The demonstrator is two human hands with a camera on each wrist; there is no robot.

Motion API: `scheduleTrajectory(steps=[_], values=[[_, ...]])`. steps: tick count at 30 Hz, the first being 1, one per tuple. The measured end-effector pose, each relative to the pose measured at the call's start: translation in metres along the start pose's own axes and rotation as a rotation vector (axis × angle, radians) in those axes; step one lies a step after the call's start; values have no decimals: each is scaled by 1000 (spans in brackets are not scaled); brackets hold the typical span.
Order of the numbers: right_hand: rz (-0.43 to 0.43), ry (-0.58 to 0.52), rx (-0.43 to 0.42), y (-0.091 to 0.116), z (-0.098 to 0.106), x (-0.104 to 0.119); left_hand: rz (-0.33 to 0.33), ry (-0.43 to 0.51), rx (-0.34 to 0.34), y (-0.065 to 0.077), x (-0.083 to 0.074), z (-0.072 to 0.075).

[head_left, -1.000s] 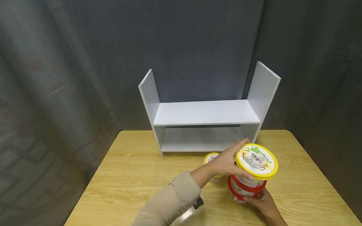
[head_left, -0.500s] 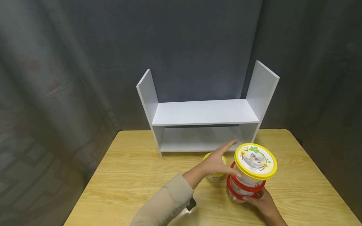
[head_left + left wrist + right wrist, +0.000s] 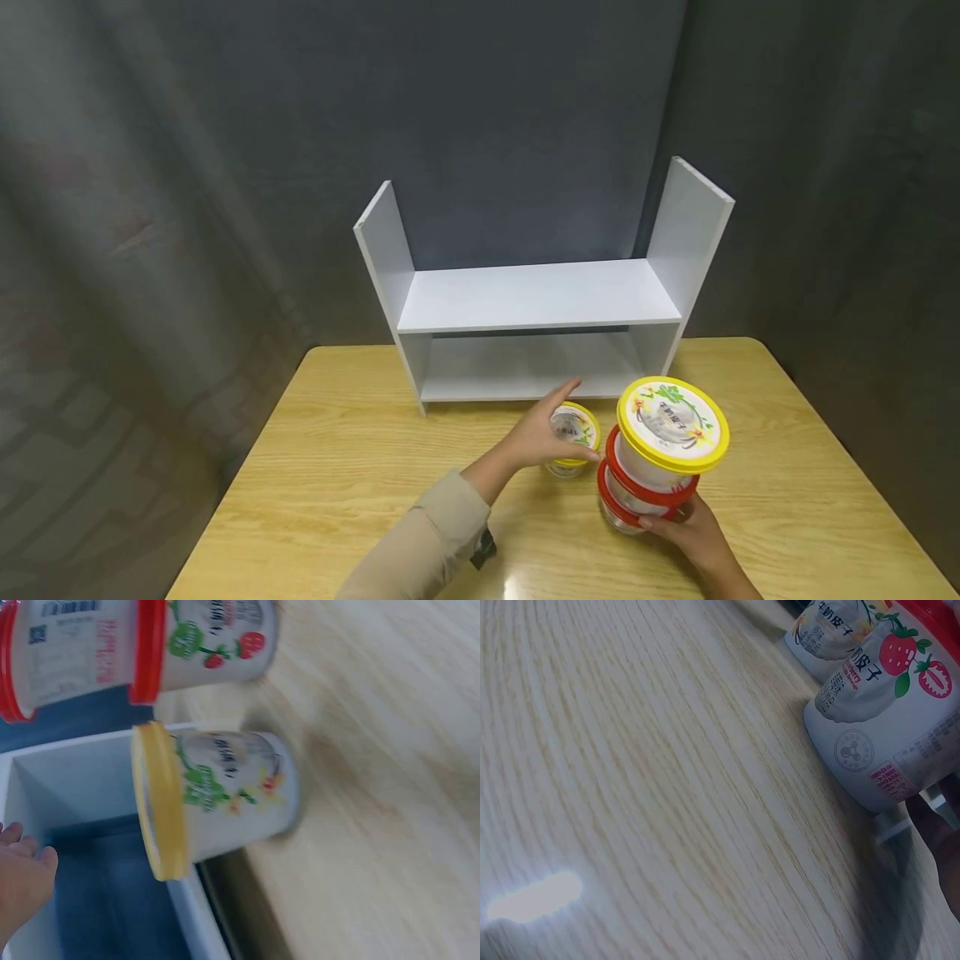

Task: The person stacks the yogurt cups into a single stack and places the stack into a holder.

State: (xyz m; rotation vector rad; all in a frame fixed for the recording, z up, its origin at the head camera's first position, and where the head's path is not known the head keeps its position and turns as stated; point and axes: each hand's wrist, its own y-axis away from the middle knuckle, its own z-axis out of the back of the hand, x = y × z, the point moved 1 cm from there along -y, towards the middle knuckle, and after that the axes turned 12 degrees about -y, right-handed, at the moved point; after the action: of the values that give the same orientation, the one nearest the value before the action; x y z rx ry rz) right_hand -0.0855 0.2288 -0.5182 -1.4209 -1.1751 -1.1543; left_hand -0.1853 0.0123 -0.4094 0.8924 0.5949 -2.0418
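Note:
Three round tubs stand stacked at the right of the table: a yellow-lidded tub (image 3: 672,423) on top, a red-lidded tub (image 3: 632,498) in the middle and another red-lidded tub (image 3: 618,522) below. My right hand (image 3: 697,537) grips the bottom tub from its right side, thumb near the red lid; the right wrist view shows its strawberry print (image 3: 896,656). Left of the stack, a second yellow-lidded tub (image 3: 573,427) sits upright on the table. My left hand (image 3: 534,437) is beside it, thumb and fingers spread wide; in the left wrist view some fingers (image 3: 22,877) show apart from that tub.
A white two-tier shelf (image 3: 536,296) with tall side panels stands at the back of the wooden table (image 3: 360,467), behind the tubs. Dark grey curtains (image 3: 517,125) hang around the table.
My left hand has come off the top yellow-lidded tub and moved left to the single tub, its fingers spread. My right hand stays on the stack.

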Motion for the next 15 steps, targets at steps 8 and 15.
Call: scheduleTrajectory(steps=[8,15], values=[[-10,-11,-22,0,-1,-1,18,-44,-36,0,23,-8],[13,-7,3,-1,0,-2,56,-68,-50,-1,40,-16]])
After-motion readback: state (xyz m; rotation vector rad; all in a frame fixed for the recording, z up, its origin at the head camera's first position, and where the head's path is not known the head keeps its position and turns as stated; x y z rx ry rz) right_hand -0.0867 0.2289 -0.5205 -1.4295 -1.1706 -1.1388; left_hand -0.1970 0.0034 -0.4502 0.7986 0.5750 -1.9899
